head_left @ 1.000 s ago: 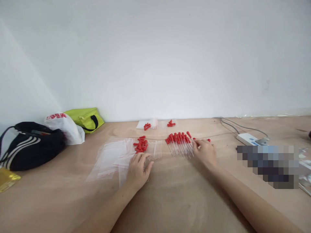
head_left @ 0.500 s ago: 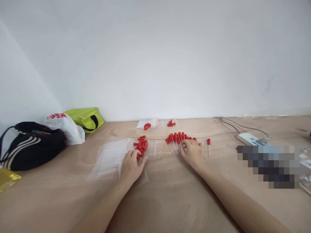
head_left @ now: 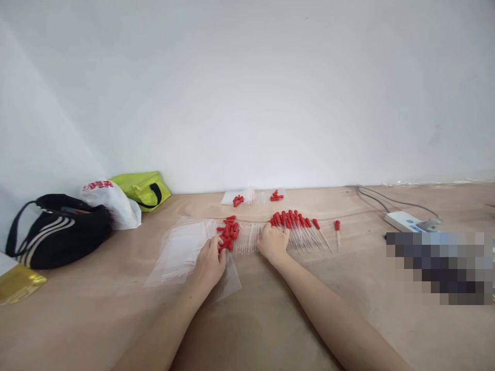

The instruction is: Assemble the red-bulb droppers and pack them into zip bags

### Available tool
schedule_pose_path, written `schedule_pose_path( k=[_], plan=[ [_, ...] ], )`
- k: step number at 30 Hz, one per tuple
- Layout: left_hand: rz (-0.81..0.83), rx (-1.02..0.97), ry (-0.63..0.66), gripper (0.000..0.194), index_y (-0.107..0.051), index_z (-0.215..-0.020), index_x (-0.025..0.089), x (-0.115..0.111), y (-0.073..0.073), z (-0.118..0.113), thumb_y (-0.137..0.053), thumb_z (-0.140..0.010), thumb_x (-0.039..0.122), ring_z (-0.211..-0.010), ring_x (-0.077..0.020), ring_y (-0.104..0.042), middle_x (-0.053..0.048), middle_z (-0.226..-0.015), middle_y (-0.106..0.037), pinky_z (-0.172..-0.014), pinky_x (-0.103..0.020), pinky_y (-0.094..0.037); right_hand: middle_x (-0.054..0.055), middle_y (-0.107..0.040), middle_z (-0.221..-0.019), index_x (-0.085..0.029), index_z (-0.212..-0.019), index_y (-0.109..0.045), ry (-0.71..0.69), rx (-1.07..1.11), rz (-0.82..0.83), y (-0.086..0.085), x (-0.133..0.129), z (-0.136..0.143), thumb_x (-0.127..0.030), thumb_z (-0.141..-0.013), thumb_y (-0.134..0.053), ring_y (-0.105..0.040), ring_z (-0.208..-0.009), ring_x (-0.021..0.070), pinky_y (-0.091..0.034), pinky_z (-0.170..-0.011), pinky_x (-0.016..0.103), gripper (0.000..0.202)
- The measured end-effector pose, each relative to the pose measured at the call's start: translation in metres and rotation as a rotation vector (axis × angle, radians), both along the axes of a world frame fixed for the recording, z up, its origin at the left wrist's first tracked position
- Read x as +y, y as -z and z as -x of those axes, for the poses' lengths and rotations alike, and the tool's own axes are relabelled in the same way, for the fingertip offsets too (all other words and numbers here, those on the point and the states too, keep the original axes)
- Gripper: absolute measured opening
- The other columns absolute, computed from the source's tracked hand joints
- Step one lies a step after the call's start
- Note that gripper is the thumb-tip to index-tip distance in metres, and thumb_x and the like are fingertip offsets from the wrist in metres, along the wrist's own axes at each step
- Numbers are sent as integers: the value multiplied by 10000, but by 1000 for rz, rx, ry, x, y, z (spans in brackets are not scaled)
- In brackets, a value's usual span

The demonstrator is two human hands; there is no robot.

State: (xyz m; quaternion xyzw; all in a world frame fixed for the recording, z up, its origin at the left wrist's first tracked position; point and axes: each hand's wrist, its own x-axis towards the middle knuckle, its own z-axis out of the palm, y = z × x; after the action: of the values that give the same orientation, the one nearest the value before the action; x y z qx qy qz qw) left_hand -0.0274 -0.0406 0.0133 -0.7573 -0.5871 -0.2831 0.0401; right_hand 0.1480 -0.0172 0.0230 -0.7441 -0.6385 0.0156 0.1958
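My left hand [head_left: 211, 263] has its fingers bent together at the lower left of a heap of red rubber bulbs [head_left: 229, 230]; what its fingertips hold, if anything, is hidden. Clear thin tubes [head_left: 247, 239] lie side by side right of the heap. My right hand [head_left: 273, 242] is closed at the right end of these tubes, its fingertips too small to read. To its right, droppers with red bulbs [head_left: 296, 219] lie in a fanned row, and a single dropper [head_left: 337, 226] lies apart. Clear zip bags [head_left: 181, 250] are spread left of the heap.
By the wall lie more bags with small red bulbs [head_left: 276, 196]. On the left are a black bag [head_left: 62, 232], a white plastic bag [head_left: 110, 203], a green pouch [head_left: 145, 190] and a yellow packet [head_left: 19, 283]. A white power strip [head_left: 404, 221] with grey cables lies right, beside a blurred patch.
My right hand has moved left from the fanned droppers to the clear tubes, uncovering more droppers. My left hand's fingers have drawn together beside the bulbs. The view has shifted slightly.
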Motion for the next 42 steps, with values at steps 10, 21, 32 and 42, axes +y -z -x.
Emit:
schedule_pose_path(
  k=[10,21,32,42],
  plan=[
    [-201,14,235,244,-485,-1006,138,-16,-15,-14,-354,-802,111,-875,-226,-549,-105,-916,-550,-769,-358,-460,184,-591,-812,-57,-948,-562,-123,-188,-175,9,-26,-4,-25,-770,-351,-510,-774,260,-262,-678,368,278],
    [168,-192,529,233,-539,-937,189,-45,-5,-51,-385,-800,80,-786,-159,-558,-45,-870,-544,-718,-295,-467,57,-537,-815,-163,-932,-574,-626,-22,-416,28,-85,-84,-111,-831,-352,-492,-763,149,-301,-738,314,250],
    [195,-211,512,61,-518,-780,186,-47,-6,-57,-474,-798,148,-725,-156,-536,-16,-790,-551,-662,-275,-445,31,-574,-783,-185,-896,-589,-698,40,-409,20,-89,-77,-169,-862,-370,-503,-721,127,-285,-753,315,222],
    [180,-286,513,61,-532,-805,187,-47,-2,-58,-472,-817,193,-732,-157,-559,-14,-778,-591,-669,-275,-455,39,-591,-798,-185,-943,-583,-716,79,-416,19,-91,-76,-143,-856,-351,-512,-718,130,-288,-753,323,252]
  ],
)
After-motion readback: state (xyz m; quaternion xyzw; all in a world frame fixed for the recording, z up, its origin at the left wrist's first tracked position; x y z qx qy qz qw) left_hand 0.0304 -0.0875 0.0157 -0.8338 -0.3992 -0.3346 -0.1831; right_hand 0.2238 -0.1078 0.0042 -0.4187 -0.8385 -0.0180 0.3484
